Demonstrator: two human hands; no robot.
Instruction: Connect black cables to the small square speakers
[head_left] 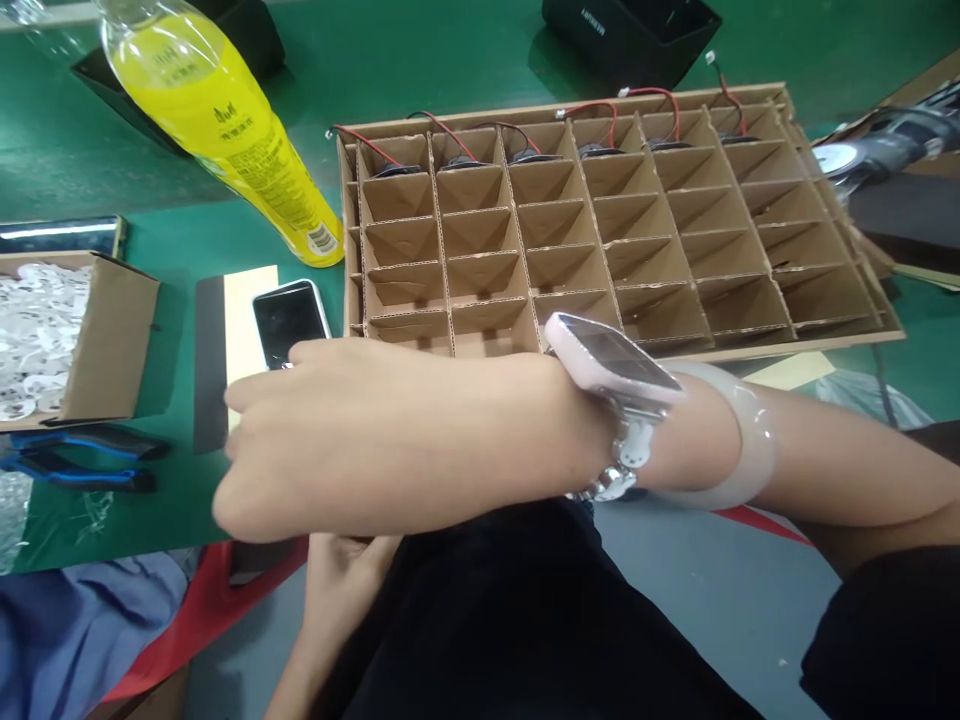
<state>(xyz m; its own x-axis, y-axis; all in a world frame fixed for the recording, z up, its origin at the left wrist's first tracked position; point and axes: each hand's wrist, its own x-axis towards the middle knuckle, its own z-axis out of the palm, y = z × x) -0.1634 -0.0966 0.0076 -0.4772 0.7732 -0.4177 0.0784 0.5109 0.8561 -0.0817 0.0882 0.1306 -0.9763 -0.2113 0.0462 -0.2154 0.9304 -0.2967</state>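
My right hand (322, 440) reaches across from the right, its back to the camera and its fingers curled out of sight; whatever it holds is hidden. A pink-cased watch (619, 360), a bracelet and a pale bangle are on that arm. Directly beneath it is my left hand (349, 570), mostly covered by the right, so its fingers do not show. Just beyond the right hand a small white-framed device with a dark screen (291, 322) lies on a cream and black pad (211, 360).
A divided cardboard tray (559, 240) holds black parts with red-black wires in its far row. Left of it leans a yellow drink bottle (247, 140). Further left are a box of white pieces (116, 340) and blue-black pliers (90, 460). Black bins (630, 40) stand behind.
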